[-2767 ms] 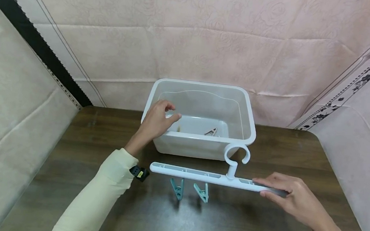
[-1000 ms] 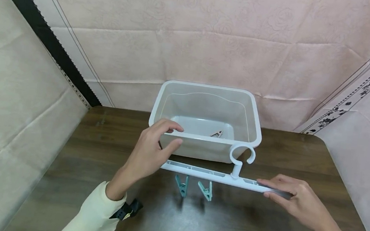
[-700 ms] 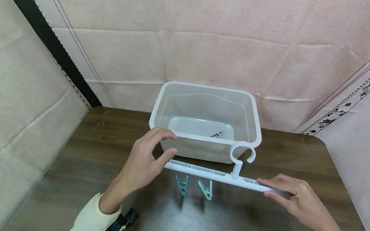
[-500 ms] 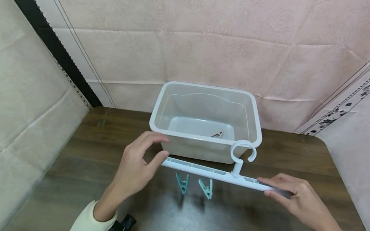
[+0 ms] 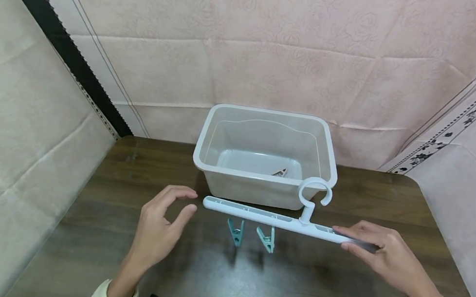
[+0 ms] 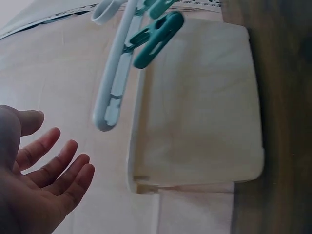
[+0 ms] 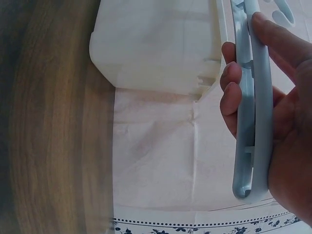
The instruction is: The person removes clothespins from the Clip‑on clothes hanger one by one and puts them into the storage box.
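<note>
My right hand (image 5: 378, 250) grips one end of a pale blue plastic clip hanger (image 5: 257, 214), fingers on one side and thumb on the other in the right wrist view. The bar is held level above the table, its hook (image 5: 303, 190) pointing up and overlapping the front of the bin in the head view. Two teal clips (image 5: 235, 232) hang under the bar's left half. My left hand (image 5: 158, 227) is apart from the bar's free left end, holding nothing, fingers loosely bent and thumb spread. In the left wrist view, a teal clip (image 6: 158, 41) shows near the bar's end.
A whitish plastic bin (image 5: 255, 187) stands at the back of the dark wooden table (image 5: 214, 283). One small clothespin (image 5: 280, 172) lies on its floor. Pale patterned cloth (image 5: 269, 64) hangs behind and along both sides.
My left hand has come out from over the bin, passed the hanger's left end and drawn back toward me. The hanger's left end has risen slightly; my right hand keeps its grip.
</note>
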Available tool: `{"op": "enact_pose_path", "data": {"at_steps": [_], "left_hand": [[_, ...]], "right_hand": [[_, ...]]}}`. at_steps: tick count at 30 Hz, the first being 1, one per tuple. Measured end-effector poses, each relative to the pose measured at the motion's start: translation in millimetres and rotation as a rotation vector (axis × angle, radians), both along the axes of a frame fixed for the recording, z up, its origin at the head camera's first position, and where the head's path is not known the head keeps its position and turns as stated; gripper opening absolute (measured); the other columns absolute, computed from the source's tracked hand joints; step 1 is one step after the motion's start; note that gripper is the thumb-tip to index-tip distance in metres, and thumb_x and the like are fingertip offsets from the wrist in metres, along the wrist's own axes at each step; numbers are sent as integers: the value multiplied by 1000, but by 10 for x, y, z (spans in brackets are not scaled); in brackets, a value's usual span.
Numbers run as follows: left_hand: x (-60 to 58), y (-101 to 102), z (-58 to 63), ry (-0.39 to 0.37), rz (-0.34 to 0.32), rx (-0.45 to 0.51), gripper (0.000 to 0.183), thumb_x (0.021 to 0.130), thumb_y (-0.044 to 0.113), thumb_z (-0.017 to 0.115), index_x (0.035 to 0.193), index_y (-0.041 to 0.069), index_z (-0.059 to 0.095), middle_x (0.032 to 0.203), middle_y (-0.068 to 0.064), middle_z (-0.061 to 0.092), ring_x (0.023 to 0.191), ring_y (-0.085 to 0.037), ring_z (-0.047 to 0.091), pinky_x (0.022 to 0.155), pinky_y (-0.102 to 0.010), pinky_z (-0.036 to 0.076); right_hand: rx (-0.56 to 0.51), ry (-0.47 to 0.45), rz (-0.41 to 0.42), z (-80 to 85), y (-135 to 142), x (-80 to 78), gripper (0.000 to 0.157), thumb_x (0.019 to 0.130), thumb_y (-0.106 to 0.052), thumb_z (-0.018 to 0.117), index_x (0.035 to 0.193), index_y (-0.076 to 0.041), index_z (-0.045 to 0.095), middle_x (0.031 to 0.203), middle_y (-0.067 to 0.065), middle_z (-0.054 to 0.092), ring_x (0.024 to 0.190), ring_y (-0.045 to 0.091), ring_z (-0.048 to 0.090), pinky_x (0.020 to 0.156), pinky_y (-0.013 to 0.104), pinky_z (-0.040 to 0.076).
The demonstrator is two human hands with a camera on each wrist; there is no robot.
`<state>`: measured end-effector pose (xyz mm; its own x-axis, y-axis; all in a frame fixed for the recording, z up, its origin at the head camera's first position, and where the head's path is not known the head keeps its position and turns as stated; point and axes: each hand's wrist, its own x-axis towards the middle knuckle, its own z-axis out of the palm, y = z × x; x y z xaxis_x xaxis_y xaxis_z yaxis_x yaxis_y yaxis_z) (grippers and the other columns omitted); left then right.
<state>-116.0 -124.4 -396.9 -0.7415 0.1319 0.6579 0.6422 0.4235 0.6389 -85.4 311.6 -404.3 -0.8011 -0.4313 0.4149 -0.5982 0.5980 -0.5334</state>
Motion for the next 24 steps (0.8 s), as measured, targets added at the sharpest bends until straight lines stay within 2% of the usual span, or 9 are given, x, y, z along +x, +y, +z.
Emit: {"op": "enact_pose_path", "data": {"at_steps": [4, 7, 12, 16, 21, 24], "left_hand": [[46, 1, -116, -49, 10, 6, 19, 88, -3, 74, 104, 6, 71, 107, 1, 69, 98, -22, 65, 89, -21, 45], [69, 20, -224, -128, -2, 17, 17, 89, -1, 74, 104, 6, 71, 104, 1, 70, 93, -23, 66, 85, -23, 48], [83, 100, -401, -349, -42, 43, 12, 94, 6, 70, 106, 8, 71, 101, 3, 70, 93, -17, 66, 84, -33, 52], [86, 190, -521, -513, -87, 71, 9, 98, 11, 65, 105, 11, 71, 99, 0, 71, 94, -16, 65, 84, -37, 51], [76, 298, -634, -617, -173, 95, 15, 103, 15, 58, 107, 7, 71, 98, -6, 70, 94, -27, 67, 82, -33, 52], [65, 349, -675, -666, -230, 142, 22, 106, 13, 51, 107, 0, 69, 96, -12, 68, 93, -35, 66, 83, -37, 53]], "right_hand": [[-8, 6, 9, -1, 5, -7, 49, 75, 9, 82, 118, -14, 76, 97, -15, 68, 73, 1, 58, 64, 16, 44], [-15, 10, 14, -2, 3, -8, 49, 74, 9, 83, 117, -13, 76, 98, -14, 68, 72, 2, 57, 63, 16, 44], [-31, 1, 18, 1, 2, -7, 49, 74, 11, 82, 117, -12, 76, 98, -14, 68, 72, 2, 57, 61, 17, 44], [-34, -4, 22, 1, 3, -5, 49, 75, 11, 82, 117, -12, 76, 97, -13, 68, 72, 2, 56, 61, 17, 44], [-34, -15, 22, 13, -6, 5, 49, 75, 10, 82, 118, -13, 76, 97, -13, 68, 71, 2, 56, 61, 17, 44], [-30, -21, 26, 28, -17, 10, 49, 76, 9, 82, 119, -14, 75, 97, -13, 68, 71, 2, 57, 61, 17, 44]]}}
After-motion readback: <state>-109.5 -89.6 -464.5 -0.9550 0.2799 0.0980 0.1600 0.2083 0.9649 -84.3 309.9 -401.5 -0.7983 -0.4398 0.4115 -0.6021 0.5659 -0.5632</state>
